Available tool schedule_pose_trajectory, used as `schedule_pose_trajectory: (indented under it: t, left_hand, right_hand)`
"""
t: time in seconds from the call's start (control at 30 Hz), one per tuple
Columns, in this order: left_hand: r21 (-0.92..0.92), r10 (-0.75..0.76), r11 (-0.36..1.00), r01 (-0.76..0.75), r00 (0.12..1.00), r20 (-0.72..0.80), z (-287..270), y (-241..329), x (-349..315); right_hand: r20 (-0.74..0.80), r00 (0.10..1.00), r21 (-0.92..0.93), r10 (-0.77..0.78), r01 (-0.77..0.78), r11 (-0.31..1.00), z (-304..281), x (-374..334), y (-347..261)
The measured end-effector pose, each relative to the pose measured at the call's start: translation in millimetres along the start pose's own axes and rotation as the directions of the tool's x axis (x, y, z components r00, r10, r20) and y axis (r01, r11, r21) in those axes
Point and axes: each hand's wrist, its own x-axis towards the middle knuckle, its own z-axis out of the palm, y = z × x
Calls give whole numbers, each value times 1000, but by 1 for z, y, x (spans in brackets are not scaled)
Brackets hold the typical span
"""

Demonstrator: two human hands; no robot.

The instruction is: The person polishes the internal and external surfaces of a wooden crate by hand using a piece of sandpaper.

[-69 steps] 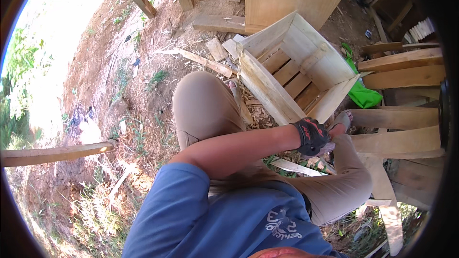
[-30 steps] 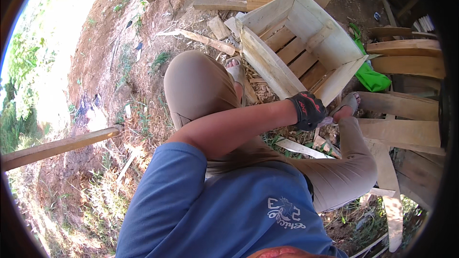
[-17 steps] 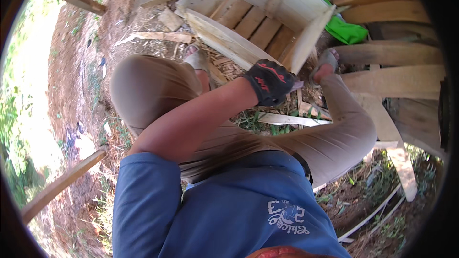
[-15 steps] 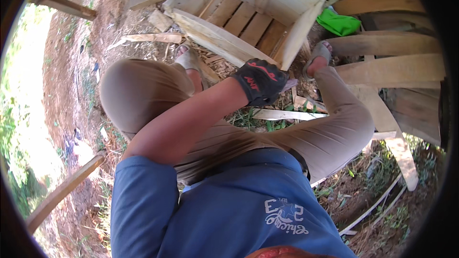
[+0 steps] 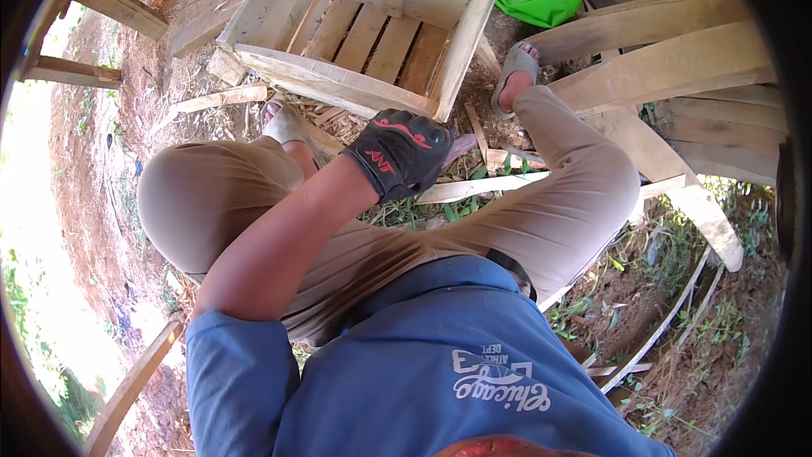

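Note:
My left hand (image 5: 404, 155), in a black glove with red trim, is closed just on my side of a wooden crate's near right corner. A pale purplish-grey tip (image 5: 459, 148) shows beyond the fingers; whether it is a held thing or a bare digit, I cannot make out. The open-topped crate (image 5: 330, 76) stands on the ground between my feet, with pale board walls and a slatted bottom with gaps. Whether the glove touches its wall is unclear. My right hand and forearm are out of view.
Long curved planks (image 5: 651, 63) are stacked to the right, with a green cloth or bag (image 5: 541, 7) by the crate. Wood scraps (image 5: 224, 99) and a pale strip (image 5: 482, 188) lie around my sandalled feet. Timber pieces (image 5: 123, 4) stand at far left.
The whole view has shifted, so the crate, planks and my legs appear farther left and higher. My left hand stays closed near the crate's corner, slightly nearer my body.

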Motion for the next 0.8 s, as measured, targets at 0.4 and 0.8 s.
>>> schedule_pose_trajectory:
  t: [0.4, 0.8]
  left_hand:
    - [-213, -32, 973, 86, 969, 246, -41, 2, 4]
    - [-674, -190, 684, 280, 960, 205, -52, 7, 42]
  right_hand:
    - [709, 704, 683, 35, -698, 216, -294, -367, 79]
    - [207, 908, 641, -364, 155, 752, -192, -187, -95]
